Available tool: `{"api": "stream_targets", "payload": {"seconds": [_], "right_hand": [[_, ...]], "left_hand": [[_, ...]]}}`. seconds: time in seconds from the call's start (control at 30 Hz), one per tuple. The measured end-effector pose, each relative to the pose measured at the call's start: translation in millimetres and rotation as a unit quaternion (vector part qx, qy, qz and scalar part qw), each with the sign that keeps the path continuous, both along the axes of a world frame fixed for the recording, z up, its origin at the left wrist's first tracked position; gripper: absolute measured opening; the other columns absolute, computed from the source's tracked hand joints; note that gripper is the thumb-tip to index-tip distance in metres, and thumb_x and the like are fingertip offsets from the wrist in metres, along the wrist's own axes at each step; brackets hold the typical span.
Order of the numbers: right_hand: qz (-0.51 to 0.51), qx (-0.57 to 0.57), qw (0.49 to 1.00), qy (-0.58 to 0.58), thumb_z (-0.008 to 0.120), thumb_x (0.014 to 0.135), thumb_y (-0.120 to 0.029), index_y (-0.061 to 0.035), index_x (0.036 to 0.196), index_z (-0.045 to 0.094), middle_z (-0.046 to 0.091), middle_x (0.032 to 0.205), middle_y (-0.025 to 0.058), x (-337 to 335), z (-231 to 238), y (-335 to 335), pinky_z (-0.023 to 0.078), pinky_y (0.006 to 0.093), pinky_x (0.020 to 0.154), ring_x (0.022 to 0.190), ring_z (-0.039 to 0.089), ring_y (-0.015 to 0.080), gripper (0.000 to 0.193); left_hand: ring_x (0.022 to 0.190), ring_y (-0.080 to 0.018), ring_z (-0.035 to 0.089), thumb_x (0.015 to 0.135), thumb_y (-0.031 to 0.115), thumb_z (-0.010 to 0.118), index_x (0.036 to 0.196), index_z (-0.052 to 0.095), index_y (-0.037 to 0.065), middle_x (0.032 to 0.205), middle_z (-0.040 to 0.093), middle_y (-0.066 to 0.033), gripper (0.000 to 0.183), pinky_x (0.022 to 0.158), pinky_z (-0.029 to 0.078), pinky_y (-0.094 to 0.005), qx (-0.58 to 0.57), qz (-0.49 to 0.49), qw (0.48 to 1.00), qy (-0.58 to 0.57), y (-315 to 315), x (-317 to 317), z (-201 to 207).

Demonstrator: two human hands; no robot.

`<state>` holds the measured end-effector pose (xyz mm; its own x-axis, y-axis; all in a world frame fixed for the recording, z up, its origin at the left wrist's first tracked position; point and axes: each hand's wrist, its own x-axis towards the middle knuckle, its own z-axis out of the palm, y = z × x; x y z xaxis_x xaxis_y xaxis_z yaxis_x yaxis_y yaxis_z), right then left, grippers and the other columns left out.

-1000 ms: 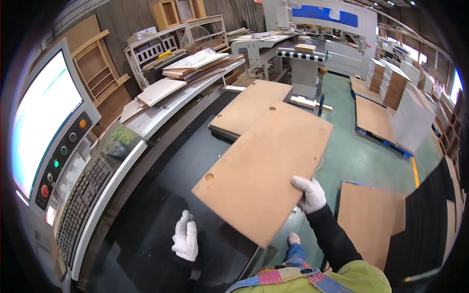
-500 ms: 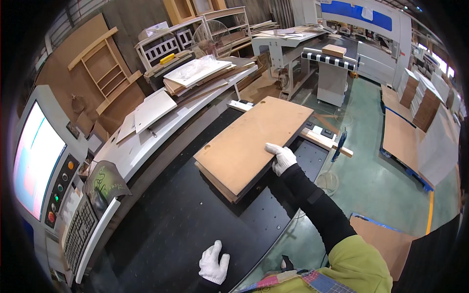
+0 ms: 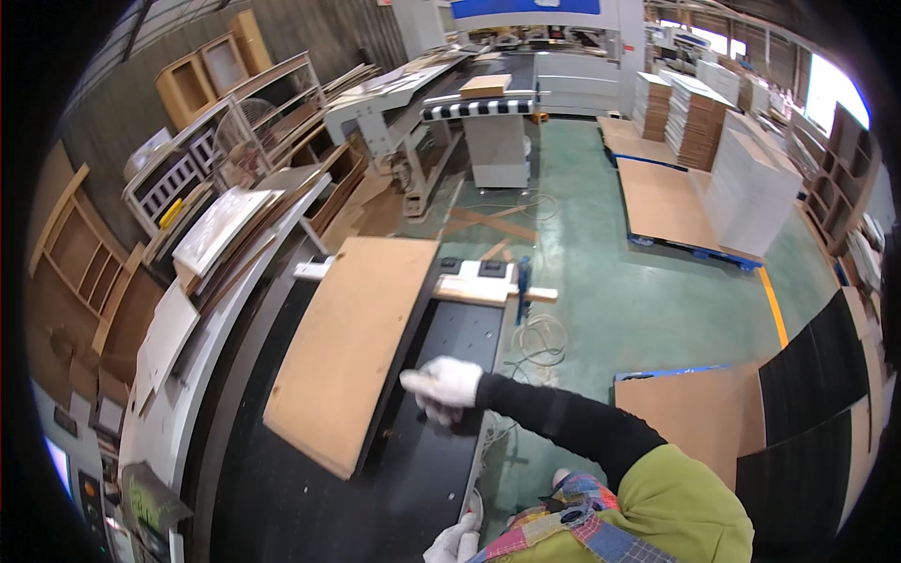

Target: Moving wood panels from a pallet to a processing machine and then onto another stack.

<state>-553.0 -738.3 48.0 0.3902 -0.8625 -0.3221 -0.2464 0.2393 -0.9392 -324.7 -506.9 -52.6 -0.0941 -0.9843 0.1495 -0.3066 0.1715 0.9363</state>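
A stack of brown rectangular boards (image 3: pixel 352 347) lies on the black machine table (image 3: pixel 272 507), with small round marks near the corners of the top one. Beside the stack's right edge is my right hand (image 3: pixel 443 385) in a white glove. Its fingers are curled in and slightly blurred, with nothing visible in them; whether they touch the edge is unclear. My left hand (image 3: pixel 452 542), also white-gloved, is at the lower edge by the table's near side and my clothing. It is cut off by the frame, and its grip is hidden.
A pale wooden bar (image 3: pixel 493 289) with black blocks crosses the table's far end, a blue clamp (image 3: pixel 523 281) upright at its right. White panels (image 3: pixel 221 230) lie on the left bench. A brown-topped pallet (image 3: pixel 690 413) stands right; stacked white panels (image 3: pixel 755 183) stand beyond it.
My view has swung right. My right hand has come off the top board to beside its edge. My left hand has moved from over the table toward my body.
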Motion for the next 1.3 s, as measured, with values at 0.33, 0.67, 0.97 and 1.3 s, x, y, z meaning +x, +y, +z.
{"api": "stream_targets", "payload": {"seconds": [0.33,0.67,0.97,1.3], "right_hand": [[-0.008,0.09,0.989,0.119,0.051,0.092,-0.049,-0.0038,0.085,0.065,0.066,0.074,0.0061,-315,-67,66,0.051,0.0279,0.06,0.062,0.062,0.0134,0.048],[-0.382,0.168,0.907,0.062,0.056,0.089,-0.041,0.0027,0.102,0.064,0.068,0.084,0.0088,-589,-114,72,0.053,0.029,0.065,0.072,0.066,0.0158,0.046],[-0.336,0.209,0.917,-0.048,0.055,0.093,-0.03,0.0056,0.109,0.056,0.067,0.092,0.0153,-723,-162,-97,0.056,0.0347,0.068,0.078,0.067,0.024,0.039],[-0.597,0.251,0.761,0.04,0.056,0.09,-0.02,0.006,0.095,0.056,0.067,0.082,0.0176,-1029,-229,-300,0.057,0.0393,0.059,0.065,0.067,0.0279,0.027]], "left_hand": [[0.094,-0.0164,0.062,0.089,0.027,0.061,0.118,0.061,0.004,0.103,0.067,-0.0089,0.037,0.085,0.048,-0.0297,0.319,-0.158,0.929,-0.105,-126,-272,-39],[0.121,-0.0316,0.05,0.089,0.052,0.043,0.131,0.051,0.013,0.13,0.054,-0.0134,0.058,0.101,0.039,-0.0389,0.255,-0.426,0.803,-0.331,-270,-573,-17],[0.123,-0.0315,0.048,0.09,0.054,0.041,0.132,0.05,0.016,0.132,0.052,-0.0121,0.057,0.103,0.037,-0.0393,0.236,-0.499,0.756,-0.352,-442,-739,-82],[0.114,-0.0332,0.055,0.09,0.048,0.044,0.127,0.055,0.009,0.124,0.058,-0.0163,0.054,0.097,0.042,-0.0402,0.187,-0.443,0.812,-0.329,-742,-979,-56]]}}
